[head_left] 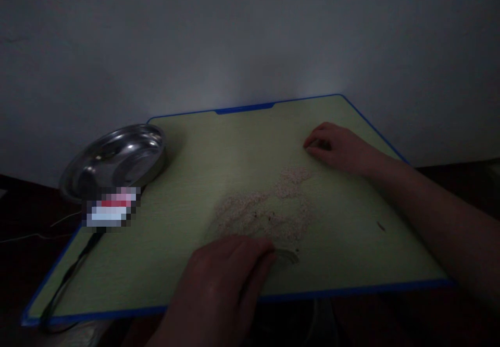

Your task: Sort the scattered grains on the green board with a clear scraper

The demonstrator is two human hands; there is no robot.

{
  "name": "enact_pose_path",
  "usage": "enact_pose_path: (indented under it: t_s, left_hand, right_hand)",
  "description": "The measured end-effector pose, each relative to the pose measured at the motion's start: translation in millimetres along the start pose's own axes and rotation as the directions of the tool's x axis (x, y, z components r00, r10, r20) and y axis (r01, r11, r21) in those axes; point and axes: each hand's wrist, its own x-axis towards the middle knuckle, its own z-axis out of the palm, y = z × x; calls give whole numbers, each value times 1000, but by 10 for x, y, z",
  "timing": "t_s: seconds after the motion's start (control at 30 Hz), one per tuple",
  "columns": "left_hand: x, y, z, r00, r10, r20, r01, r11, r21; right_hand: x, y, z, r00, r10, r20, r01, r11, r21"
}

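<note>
My left hand (222, 279), at the near edge of the table, is closed around what looks like a fork (288, 255). Its curved, pronged end sticks out to the right of my fingers, over the tabletop; the rest is hidden in my grip. Just beyond lies a thin spread of small pale grains (260, 211), with several dark bits among them. To the right of the grains, my right hand (338, 146) rests with thumb and fingertips pinched together. Whatever those fingertips hold is too small and dim to name.
The light green folding table (195, 154) has a blue rim and stands against a grey wall. At its left lies a tilted shiny metal basin (117, 159). A dark strap (74, 269) with a blurred-out card (113, 207) is near it. A small dark sliver (380, 226) lies right.
</note>
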Motion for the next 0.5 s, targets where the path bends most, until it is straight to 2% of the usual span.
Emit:
enact_pose_path:
  t_s: [0.2,0.5]
  left_hand:
    - [-8,32,170,999,16,-46,-14,998,61]
    - [13,-90,83,996,-26,-82,37,991,131]
  right_hand:
    - [-4,-23,-21,1000,7,4,-7,1000,-5]
    - [-3,-39,-28,1000,7,9,-7,1000,-8]
